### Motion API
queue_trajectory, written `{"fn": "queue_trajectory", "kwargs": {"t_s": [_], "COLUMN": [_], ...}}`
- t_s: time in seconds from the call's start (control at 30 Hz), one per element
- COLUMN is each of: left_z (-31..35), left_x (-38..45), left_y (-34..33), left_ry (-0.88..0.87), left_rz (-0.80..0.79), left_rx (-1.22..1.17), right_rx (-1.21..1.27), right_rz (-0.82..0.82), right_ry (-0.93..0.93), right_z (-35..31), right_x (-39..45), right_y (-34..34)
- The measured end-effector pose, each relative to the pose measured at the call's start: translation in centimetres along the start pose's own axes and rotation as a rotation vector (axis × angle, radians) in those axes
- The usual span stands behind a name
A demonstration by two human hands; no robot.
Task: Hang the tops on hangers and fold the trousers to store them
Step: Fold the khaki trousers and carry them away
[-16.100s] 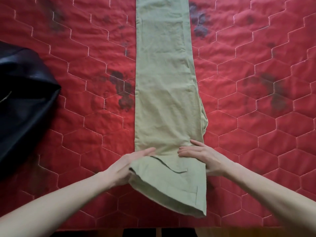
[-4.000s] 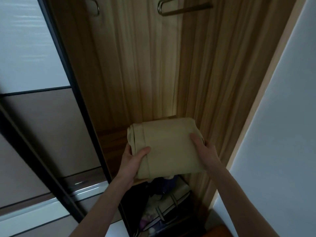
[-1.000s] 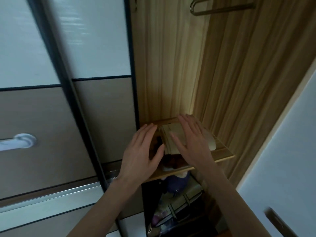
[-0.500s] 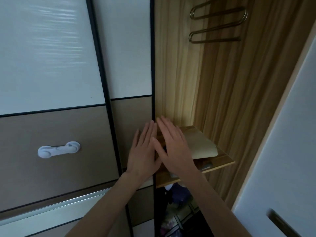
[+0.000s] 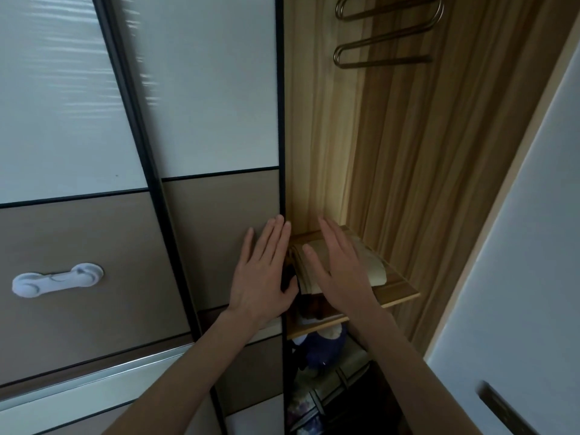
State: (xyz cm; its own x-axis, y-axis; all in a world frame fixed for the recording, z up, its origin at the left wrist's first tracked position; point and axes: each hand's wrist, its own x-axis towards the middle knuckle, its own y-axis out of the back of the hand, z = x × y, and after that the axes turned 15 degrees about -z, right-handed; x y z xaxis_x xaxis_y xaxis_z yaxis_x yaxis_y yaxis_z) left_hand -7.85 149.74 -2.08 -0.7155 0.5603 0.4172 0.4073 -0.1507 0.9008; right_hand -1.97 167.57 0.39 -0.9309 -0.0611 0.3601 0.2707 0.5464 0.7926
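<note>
The folded trousers (image 5: 372, 266), beige, lie flat on the wooden shelf (image 5: 397, 290) inside the wardrobe, toward its back-left corner, with bare shelf board showing along the front edge and the right edge. My right hand (image 5: 340, 270) is in front of the folded trousers with its fingers straight and close together, palm facing away from me; whether the palm touches the fabric I cannot tell. My left hand (image 5: 265, 274) has its fingers straight and slightly spread, laid against the brown panel of the sliding door (image 5: 219, 230) at its black right-hand edge, with the thumb reaching past that edge into the opening. Neither hand grips anything. The door edge stands just left of the shelf's left end. A white plastic latch (image 5: 56, 279) sits on the brown panel of the neighbouring door, well to the left of my hands. On the wooden back wall above the shelf a metal S-shaped rack (image 5: 386, 36) is mounted. Below the shelf, dark blue and patterned items (image 5: 323, 346) are stored; they are too dim to identify.
</note>
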Motion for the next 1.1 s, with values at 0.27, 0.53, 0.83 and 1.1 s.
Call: {"fn": "queue_trajectory", "kwargs": {"t_s": [0.27,0.53,0.83,1.1], "left_z": [4.2,8.1,5.3,4.0], "left_x": [3.8,6.8,3.4,1.4], "left_y": [-0.2,0.7,0.5,0.3], "left_ry": [-0.063,-0.124,-0.106,-0.083], "left_rz": [-0.062,-0.14,-0.123,-0.057], "left_rx": [0.013,-0.06,-0.097,-0.086], "right_rx": [-0.009,-0.068,-0.045,-0.043], "right_rz": [-0.002,-0.002,-0.037,-0.052], "right_ry": [-0.073,-0.14,-0.122,-0.102], "right_z": [3.0,5.2,5.2,5.6], "right_x": [-1.3,-2.9,-3.2,-3.3], "right_y": [1.3,3.5,3.7,2.6]}}
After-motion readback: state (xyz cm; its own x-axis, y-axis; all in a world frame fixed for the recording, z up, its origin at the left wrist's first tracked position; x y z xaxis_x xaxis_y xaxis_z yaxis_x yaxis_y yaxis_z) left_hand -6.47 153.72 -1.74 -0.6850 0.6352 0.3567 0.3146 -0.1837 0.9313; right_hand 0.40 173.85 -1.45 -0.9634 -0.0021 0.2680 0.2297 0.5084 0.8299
